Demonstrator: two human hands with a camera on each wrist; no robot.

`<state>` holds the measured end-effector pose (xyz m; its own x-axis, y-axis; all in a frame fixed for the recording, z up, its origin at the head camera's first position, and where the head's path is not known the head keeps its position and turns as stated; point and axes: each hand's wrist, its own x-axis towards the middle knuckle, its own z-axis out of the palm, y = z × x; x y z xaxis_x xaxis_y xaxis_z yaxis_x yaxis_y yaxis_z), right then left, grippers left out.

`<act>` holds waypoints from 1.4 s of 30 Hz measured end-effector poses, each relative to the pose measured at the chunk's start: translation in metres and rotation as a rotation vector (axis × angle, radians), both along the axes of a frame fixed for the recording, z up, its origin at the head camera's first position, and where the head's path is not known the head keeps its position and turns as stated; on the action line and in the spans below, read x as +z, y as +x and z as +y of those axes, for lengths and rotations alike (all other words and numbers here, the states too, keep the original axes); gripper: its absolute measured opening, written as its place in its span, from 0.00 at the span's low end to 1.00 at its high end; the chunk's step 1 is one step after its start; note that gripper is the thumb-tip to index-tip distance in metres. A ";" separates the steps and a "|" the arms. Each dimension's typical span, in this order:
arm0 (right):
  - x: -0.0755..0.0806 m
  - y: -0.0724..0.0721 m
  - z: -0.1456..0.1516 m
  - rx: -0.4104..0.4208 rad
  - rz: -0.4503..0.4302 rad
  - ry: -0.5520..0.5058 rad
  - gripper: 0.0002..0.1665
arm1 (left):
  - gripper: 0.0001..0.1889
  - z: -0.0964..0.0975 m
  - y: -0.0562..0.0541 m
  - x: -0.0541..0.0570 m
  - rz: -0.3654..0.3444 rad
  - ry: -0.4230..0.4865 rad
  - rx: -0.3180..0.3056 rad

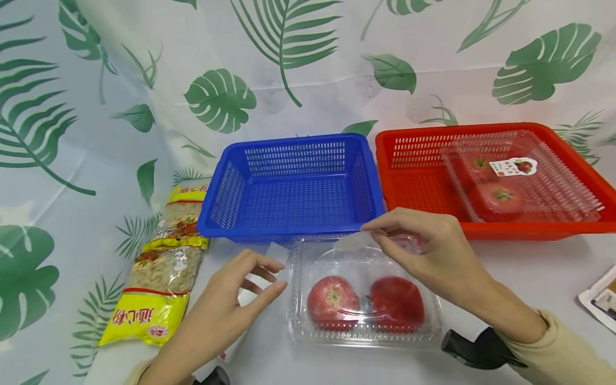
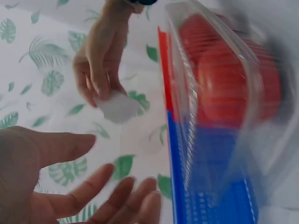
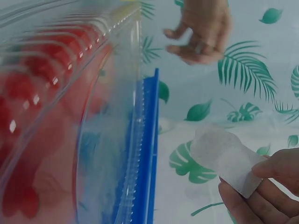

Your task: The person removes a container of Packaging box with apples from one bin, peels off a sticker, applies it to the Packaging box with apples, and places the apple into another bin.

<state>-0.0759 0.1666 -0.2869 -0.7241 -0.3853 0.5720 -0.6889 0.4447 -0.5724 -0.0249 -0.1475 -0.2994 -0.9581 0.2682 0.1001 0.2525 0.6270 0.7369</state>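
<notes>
My right hand (image 1: pixel 428 251) pinches a white paper label (image 3: pixel 229 156) between thumb and fingers, over the far edge of a closed clear plastic box (image 1: pixel 300 315). Inside that box lie two red tomatoes (image 1: pixel 397 302). To the box's left hovers my left hand (image 1: pixel 236 299), its fingers apart and loosely bent, with nothing held. Partly hidden beneath it, a white paper strip (image 1: pixel 278 253) lies on the table.
Behind the box stand a blue basket (image 1: pixel 289 233) and a red basket (image 1: pixel 414 190). A second clear box of tomatoes, with a printed label (image 1: pixel 512 167), leans in the red one. Pasta bags (image 1: pixel 159 289) lie at left, and a packet (image 1: pixel 601 299) at the right edge.
</notes>
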 end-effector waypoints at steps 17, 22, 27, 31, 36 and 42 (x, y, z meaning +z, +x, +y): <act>-0.002 0.008 -0.018 0.073 0.232 -0.011 0.15 | 0.21 0.058 -0.046 0.013 -0.294 0.459 -0.345; -0.008 0.007 -0.021 0.087 0.339 0.032 0.33 | 0.16 0.068 -0.055 0.010 -0.301 0.555 -0.345; -0.012 0.006 -0.023 0.099 0.358 0.067 0.15 | 0.12 0.075 -0.060 0.005 -0.274 0.609 -0.293; -0.013 0.007 -0.023 0.057 0.266 0.012 0.24 | 0.10 0.076 -0.064 0.001 -0.221 0.574 -0.258; -0.012 0.008 -0.016 -0.010 0.013 -0.096 0.28 | 0.09 0.073 -0.061 -0.003 -0.196 0.425 -0.283; -0.020 0.007 -0.001 0.046 -0.391 -0.142 0.26 | 0.08 0.072 -0.057 -0.007 -0.169 0.298 -0.311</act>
<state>-0.0690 0.1656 -0.3064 -0.8810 -0.3597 0.3073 -0.4249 0.3160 -0.8483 -0.0823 -0.0751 -0.3066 -0.8460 0.5291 0.0658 0.2560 0.2947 0.9207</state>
